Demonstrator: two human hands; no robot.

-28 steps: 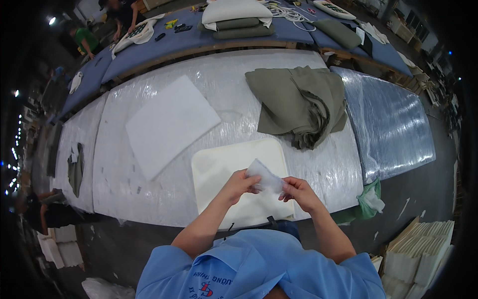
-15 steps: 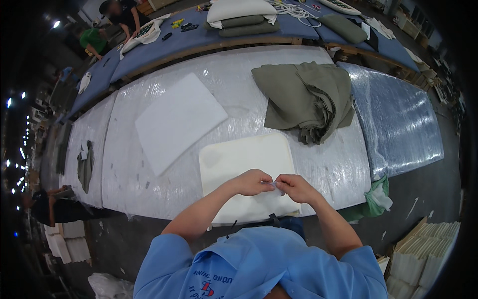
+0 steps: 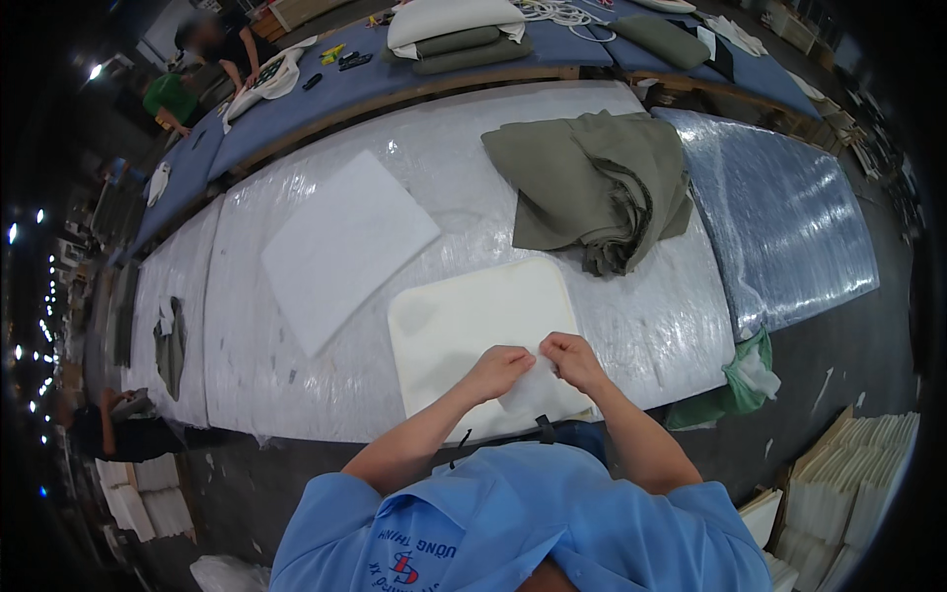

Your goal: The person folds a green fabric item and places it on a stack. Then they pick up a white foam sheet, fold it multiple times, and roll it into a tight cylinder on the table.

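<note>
Both hands are held together over a cream foam pad [image 3: 464, 306] with rounded corners, at the near edge of the plastic-wrapped table. My left hand [image 3: 503, 371] is closed, its fingertips pinched. Beside it, a small gap apart, my right hand [image 3: 572, 359] is closed in a similar pinch. Below the fingers a thin, pale, see-through sheet [image 3: 531, 393] seems to hang; its kind is hard to make out. What sits between the fingertips is mostly hidden. A square white sheet of padding [image 3: 350, 252] lies to the left, and a heap of olive fabric [image 3: 592, 183] to the right.
A blue-topped bench [image 3: 395, 79] runs along the far side, bearing stacked cushions [image 3: 459, 39] and white cord [image 3: 567, 12]. Right of the wrapped table [image 3: 247, 345] is a film-wrapped blue panel [image 3: 789, 217]. A green bag [image 3: 745, 380] hangs near its corner. Other people work at far left.
My hands have drawn slightly apart, and the pale thin sheet shows more beneath them. The whole view has shifted a little.
</note>
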